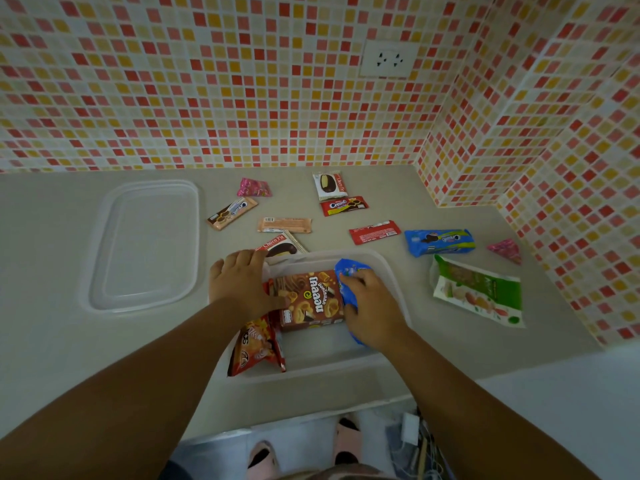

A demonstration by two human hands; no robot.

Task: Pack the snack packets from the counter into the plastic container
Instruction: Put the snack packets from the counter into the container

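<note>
Container point(391, 271) sits mid-counter with both hands in it: right hand point(370, 306) has fingers wrapped round a blue packet point(346, 271), left hand point(242, 282) lies flat, fingers spread, touching the brown snack box point(308, 303).

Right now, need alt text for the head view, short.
Both hands reach into a clear plastic container on a grey counter: the left hand on a brown snack box, the right hand gripping a blue packet. More packets and the container lid lie behind.
</note>
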